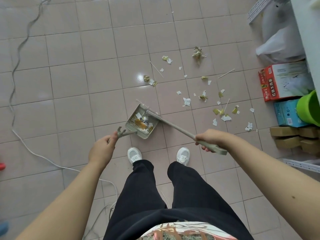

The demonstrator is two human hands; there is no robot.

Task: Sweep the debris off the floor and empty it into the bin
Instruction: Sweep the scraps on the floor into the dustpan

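Observation:
A beige dustpan [133,110] rests on the pink tiled floor in front of my feet, with paper scraps and yellow wrappers lying in it. My left hand [102,148] grips its short handle [123,133]. My right hand [210,138] is closed on the long beige broom handle [178,128], whose head [153,114] sits at the dustpan's mouth. Scattered debris [204,97] of torn white paper, yellow wrappers and thin sticks lies on the tiles beyond and to the right. A green bin [309,108] shows at the right edge.
A red and white carton [284,80], a blue box [286,113] and brown cartons [294,137] line the right wall under metal shelving. A white plastic bag [280,45] lies further back. A white cable [26,40] snakes along the left floor and behind my shoes.

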